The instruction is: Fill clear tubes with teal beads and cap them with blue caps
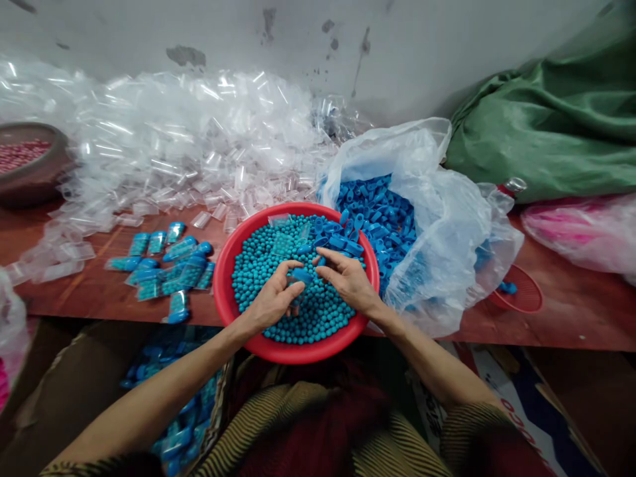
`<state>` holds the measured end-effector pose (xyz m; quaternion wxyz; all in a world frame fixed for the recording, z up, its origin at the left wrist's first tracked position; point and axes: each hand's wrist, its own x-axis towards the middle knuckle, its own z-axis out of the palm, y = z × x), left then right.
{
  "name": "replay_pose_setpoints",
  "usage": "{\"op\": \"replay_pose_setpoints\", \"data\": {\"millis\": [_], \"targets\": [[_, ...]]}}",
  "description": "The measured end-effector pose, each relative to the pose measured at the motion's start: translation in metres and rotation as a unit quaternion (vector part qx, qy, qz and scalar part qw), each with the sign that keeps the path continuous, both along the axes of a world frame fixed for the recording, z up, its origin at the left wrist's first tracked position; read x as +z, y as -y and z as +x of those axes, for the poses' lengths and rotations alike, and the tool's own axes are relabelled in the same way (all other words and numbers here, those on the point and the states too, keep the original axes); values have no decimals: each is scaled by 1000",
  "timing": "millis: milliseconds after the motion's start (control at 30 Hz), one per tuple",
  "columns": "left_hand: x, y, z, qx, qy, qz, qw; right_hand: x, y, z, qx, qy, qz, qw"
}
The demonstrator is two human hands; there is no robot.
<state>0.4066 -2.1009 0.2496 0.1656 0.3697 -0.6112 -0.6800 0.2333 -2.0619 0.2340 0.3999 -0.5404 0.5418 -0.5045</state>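
A red bowl [223, 278] full of small teal beads [253, 265] sits at the table's near edge. Both my hands are over it. My left hand [273, 301] is curled round a small clear tube with a blue cap [301, 275] at its top. My right hand [350, 278] pinches at that cap with thumb and fingers. Several blue caps [342, 240] and a few clear tubes lie on the beads at the bowl's far side.
A clear bag of blue caps [382, 212] stands right of the bowl. A heap of empty clear tubes [163, 146] fills the back left. Filled capped tubes [169, 268] lie left of the bowl. A box [163, 397] below holds more. Green cloth [556, 119] lies back right.
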Motion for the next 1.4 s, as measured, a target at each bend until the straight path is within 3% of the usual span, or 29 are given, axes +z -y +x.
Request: {"op": "replay_pose_setpoints", "data": {"millis": [233, 500, 633, 767, 867, 933, 1000, 1067, 1167, 1267, 1333, 1400], "targets": [[9, -6, -4, 37, -24, -32, 999, 8, -14, 17, 130, -266, -79, 952], [11, -9, -9, 47, -44, -80, 995, 11, -21, 29, 62, -422, -103, 898], [6, -15, -14, 88, -31, -105, 990, 7, -21, 32, 62, -460, -107, 879], [-5, -20, -16, 113, 12, -179, 977, 5, -22, 38, 78, -469, -59, 878], [-5, -17, -11, 88, 70, -226, 968, 7, -21, 41, 101, -455, -34, 884], [3, -11, 0, 67, 119, -252, 958, 7, -21, 38, 125, -437, -41, 890], [15, 0, 19, 81, 183, -290, 936, 5, -21, 32, 131, -422, -44, 896], [28, 14, 43, 124, 266, -334, 896, 2, -22, 24, 123, -416, -34, 900], [38, 37, 77, 166, 430, -377, 804, -3, -22, 14, 117, -404, -22, 907], [38, 50, 88, 171, 516, -444, 713, -8, -21, 11, 116, -384, -35, 915], [33, 53, 79, 166, 505, -488, 692, -10, -20, 10, 105, -372, -50, 921], [26, 56, 60, 138, 468, -487, 724, -10, -18, 8, 82, -359, -63, 928]]}}
